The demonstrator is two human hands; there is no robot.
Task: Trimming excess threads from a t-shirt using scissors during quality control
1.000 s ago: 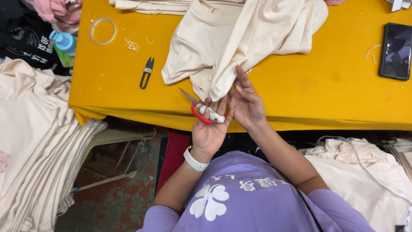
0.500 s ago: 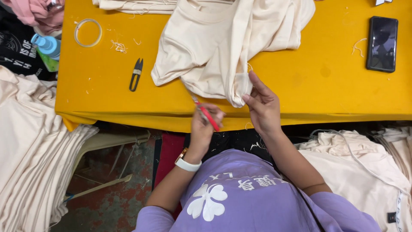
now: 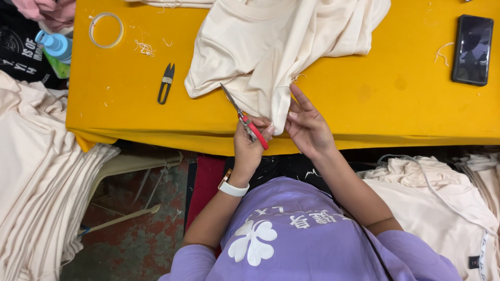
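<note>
Currently left hand [image 3: 250, 143] fingers clamped round red-handled snips [image 3: 245, 118], blades at cream garment [image 3: 271, 49] hem; right hand [image 3: 307, 127] pinching hem just beside them; trimming underway, unfinished.

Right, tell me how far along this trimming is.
Done: cut thread bits lie on the yellow table. In hand: the left hand holds red-handled scissors at the cream garment, whose fold the right hand pinches. Left: cream piles on both sides; finished or waiting, I cannot tell.
</note>
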